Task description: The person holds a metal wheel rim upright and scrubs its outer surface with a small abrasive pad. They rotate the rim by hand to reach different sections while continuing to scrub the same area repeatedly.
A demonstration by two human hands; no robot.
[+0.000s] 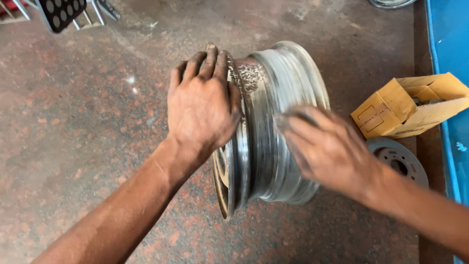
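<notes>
Rim (273,127) of bare steel stands on edge at centre frame on the speckled floor (88,127). Left hand (202,105) clamps its near flange, fingers curled over. Right hand (325,149), blurred, presses flat-fingered on the barrel. Judged heavy, rigid, gritty; flanges offer best hold.

Soft, even daylight; faint shadows. The right hand (325,146) at 3 o'clock is motion-blurred; the left hand (202,105) and floor (83,127) stay sharp, with small glints at 10 o'clock.
</notes>
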